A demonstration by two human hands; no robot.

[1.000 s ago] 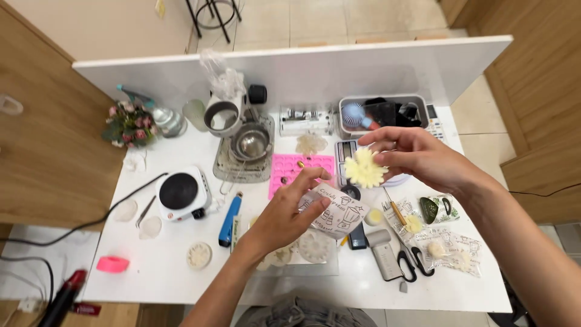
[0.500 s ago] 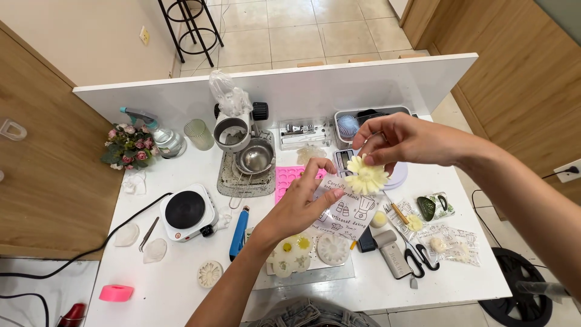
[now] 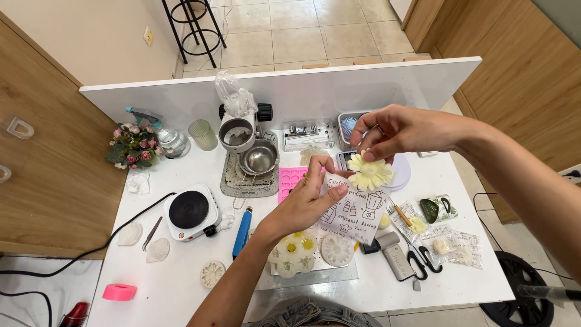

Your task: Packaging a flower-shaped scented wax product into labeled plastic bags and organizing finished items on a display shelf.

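Flower going over the bag

Our right hand (image 3: 396,130) pinches a pale flower (image 3: 369,172); our left hand (image 3: 305,203) grips a printed bag (image 3: 354,212) just beneath it.

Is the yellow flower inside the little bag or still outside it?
Outside. The right hand pinches the pale yellow flower above the printed bag, which the left hand holds.

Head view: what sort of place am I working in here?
Probably a small home craft bench for casting wax or soap shapes. A single hotplate, a pink mould and cast flowers on a tray cover the white table; the right hand holds a pale flower.
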